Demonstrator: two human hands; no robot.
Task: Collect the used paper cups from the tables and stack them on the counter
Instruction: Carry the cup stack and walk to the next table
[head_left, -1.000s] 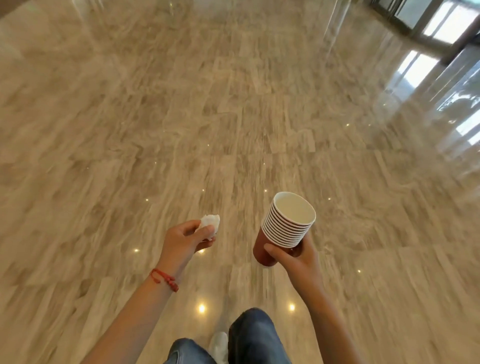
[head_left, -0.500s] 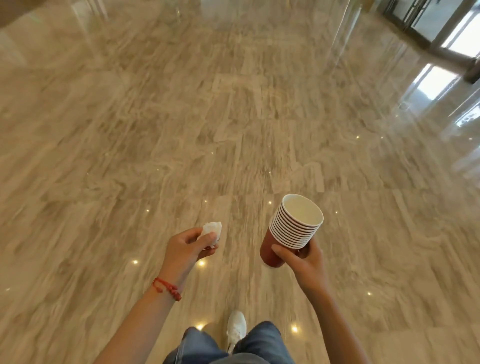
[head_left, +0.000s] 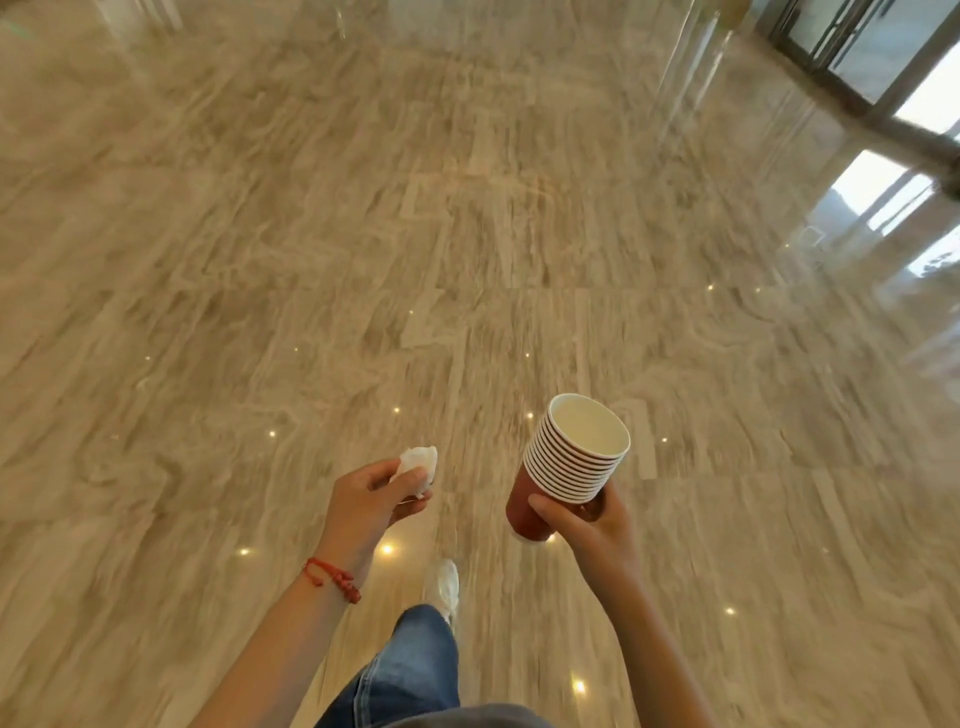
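Since the earlier frames the person has walked further across the polished stone floor (head_left: 311, 234): the glass doors (head_left: 852, 52) at the top right corner have drawn nearer, and one white shoe (head_left: 443, 584) now leads in front of the jeans leg (head_left: 410, 670) at the bottom edge. Both hands have kept their loads and their places relative to each other.

On the left, the left hand (head_left: 371, 501) is raised with its fingers curled, and the thumb and forefinger pinch a crumpled white tissue (head_left: 417, 462), which sticks up above the fingertips. A red string bracelet (head_left: 332, 577) circles that wrist.

To the right, apart from the tissue, the right hand (head_left: 592, 525) grips the stack of paper cups (head_left: 571, 462) near its lower end, thumb across the red wall of the outermost cup and fingers wrapped behind. The stack is held in the air over the floor, tilted so its open mouth faces up and to the right; its white rims lie nested one above another, and the inside of the top cup looks white and empty. The floor around is motion-blurred, with small light reflections dotted across it.
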